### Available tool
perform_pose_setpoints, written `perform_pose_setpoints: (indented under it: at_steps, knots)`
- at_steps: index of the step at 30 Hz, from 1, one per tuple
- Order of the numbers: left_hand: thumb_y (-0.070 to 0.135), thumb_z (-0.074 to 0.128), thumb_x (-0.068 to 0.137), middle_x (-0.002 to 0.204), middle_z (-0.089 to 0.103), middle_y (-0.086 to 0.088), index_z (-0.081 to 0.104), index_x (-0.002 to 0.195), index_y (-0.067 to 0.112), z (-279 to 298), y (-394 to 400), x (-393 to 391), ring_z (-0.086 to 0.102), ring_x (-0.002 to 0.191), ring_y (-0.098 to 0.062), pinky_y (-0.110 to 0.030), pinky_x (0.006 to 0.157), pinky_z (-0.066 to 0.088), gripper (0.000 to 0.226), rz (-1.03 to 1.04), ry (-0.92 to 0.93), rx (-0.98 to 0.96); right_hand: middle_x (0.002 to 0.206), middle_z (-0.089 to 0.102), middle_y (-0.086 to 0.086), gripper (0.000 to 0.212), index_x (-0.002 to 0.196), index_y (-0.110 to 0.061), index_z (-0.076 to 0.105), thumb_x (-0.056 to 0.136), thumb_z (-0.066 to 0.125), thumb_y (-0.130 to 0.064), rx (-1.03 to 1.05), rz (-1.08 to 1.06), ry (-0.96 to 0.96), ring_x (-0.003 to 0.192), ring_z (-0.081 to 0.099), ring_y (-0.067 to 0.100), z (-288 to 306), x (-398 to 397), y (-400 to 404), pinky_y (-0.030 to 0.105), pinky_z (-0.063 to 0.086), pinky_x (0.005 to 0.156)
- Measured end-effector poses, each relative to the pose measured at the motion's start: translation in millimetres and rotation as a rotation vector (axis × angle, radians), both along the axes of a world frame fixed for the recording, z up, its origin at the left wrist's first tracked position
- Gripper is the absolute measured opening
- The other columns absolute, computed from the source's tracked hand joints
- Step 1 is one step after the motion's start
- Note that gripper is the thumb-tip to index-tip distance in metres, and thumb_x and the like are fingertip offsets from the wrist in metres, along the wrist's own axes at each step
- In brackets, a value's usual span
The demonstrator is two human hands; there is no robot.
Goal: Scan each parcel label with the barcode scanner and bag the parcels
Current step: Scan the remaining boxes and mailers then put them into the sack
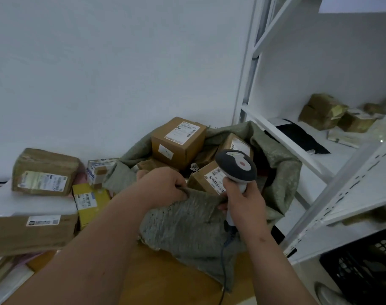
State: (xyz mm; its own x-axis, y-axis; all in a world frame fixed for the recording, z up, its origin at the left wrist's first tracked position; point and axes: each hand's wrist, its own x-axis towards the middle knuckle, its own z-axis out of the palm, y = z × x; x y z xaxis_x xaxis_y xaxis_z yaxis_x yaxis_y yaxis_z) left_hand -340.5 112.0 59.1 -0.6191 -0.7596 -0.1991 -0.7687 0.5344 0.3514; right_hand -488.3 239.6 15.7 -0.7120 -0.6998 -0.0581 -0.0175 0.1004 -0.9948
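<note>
A grey-green woven sack (pixel 187 219) stands open in the middle with several brown labelled boxes in it; the tallest box (pixel 176 142) sticks out at the back. My left hand (pixel 163 186) grips the sack's near rim. My right hand (pixel 244 201) holds the grey and white barcode scanner (pixel 237 166) by its handle, head up, over a box with a barcode label (pixel 209 177). The fingers of that hand also touch the sack's rim. The scanner's cable (pixel 224 260) hangs down in front of the sack.
Taped parcels lie at the left: a large one (pixel 43 172), a yellow one (pixel 89 201), a flat brown one (pixel 31 232) and a small white one (pixel 98 170). A white shelf rack (pixel 319 164) at the right holds more parcels (pixel 321 111). A black crate (pixel 363 267) sits below it.
</note>
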Motion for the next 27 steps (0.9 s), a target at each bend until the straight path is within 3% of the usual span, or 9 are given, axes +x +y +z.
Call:
perform_pose_setpoints:
  at_steps: [4,8,12,14,17,22,25,27]
  knots:
    - [0.048,0.060,0.087,0.079,0.061,0.014,0.064,0.078,0.034,-8,9,14,0.053,0.087,-0.008,-0.044,0.101,0.032,0.017,0.051,0.060,-0.063,0.098,0.068,-0.006,0.028,0.116,-0.037,0.052,0.092,0.063,-0.042,0.011,-0.015,0.081,0.090,0.067,0.020,9,17,3,0.046,0.058,0.083]
    - [0.048,0.056,0.091,0.079,0.060,0.020,0.064,0.083,0.038,-12,18,35,0.053,0.090,-0.007,-0.044,0.107,0.024,0.015,0.108,0.126,-0.117,0.094,0.059,-0.013,0.025,0.112,-0.039,0.045,0.093,0.061,-0.043,0.067,-0.021,0.241,0.081,0.055,0.004,16,42,8,0.031,0.045,0.068]
    - [0.043,0.057,0.092,0.086,0.060,0.023,0.065,0.080,0.045,-13,16,76,0.056,0.094,-0.008,-0.049,0.107,0.032,0.014,0.178,0.271,-0.072,0.091,0.061,-0.009,0.015,0.099,-0.039,0.047,0.094,0.061,-0.040,0.071,-0.035,0.357,0.078,0.056,0.003,25,77,5,0.026,0.042,0.058]
    - [0.043,0.056,0.093,0.082,0.061,0.022,0.057,0.072,0.048,-14,12,104,0.057,0.091,-0.009,-0.047,0.103,0.038,0.021,0.232,0.318,-0.035,0.087,0.062,-0.009,0.013,0.098,-0.038,0.049,0.094,0.061,-0.037,0.046,-0.003,0.307,0.077,0.058,0.005,29,100,0,0.026,0.041,0.058]
    - [0.046,0.055,0.093,0.082,0.062,0.021,0.054,0.074,0.049,-22,7,148,0.058,0.090,-0.009,-0.046,0.099,0.043,0.019,0.311,0.336,-0.008,0.083,0.068,-0.001,0.015,0.107,-0.034,0.055,0.094,0.060,-0.039,0.048,0.090,0.195,0.076,0.066,0.018,33,142,-12,0.033,0.050,0.061]
    - [0.046,0.058,0.092,0.083,0.061,0.022,0.057,0.079,0.046,-41,-1,224,0.058,0.090,-0.007,-0.043,0.097,0.044,0.012,0.451,0.320,0.037,0.083,0.069,0.005,0.007,0.097,-0.028,0.059,0.095,0.062,-0.035,0.101,0.288,0.104,0.063,0.063,0.018,25,215,-37,0.037,0.051,0.061]
    - [0.041,0.058,0.093,0.090,0.059,0.018,0.065,0.093,0.039,-55,-5,273,0.057,0.093,-0.007,-0.031,0.089,0.044,0.007,0.528,0.316,0.055,0.080,0.069,0.010,0.011,0.090,-0.024,0.060,0.093,0.063,-0.034,0.163,0.346,0.063,0.062,0.060,0.021,14,256,-54,0.039,0.051,0.063]
    - [0.040,0.057,0.094,0.094,0.059,0.015,0.067,0.105,0.034,-63,-6,302,0.055,0.091,-0.007,-0.028,0.081,0.042,0.015,0.587,0.302,0.052,0.082,0.070,0.014,0.014,0.091,-0.020,0.062,0.092,0.063,-0.034,0.214,0.375,0.036,0.064,0.060,0.021,6,280,-64,0.039,0.053,0.064]
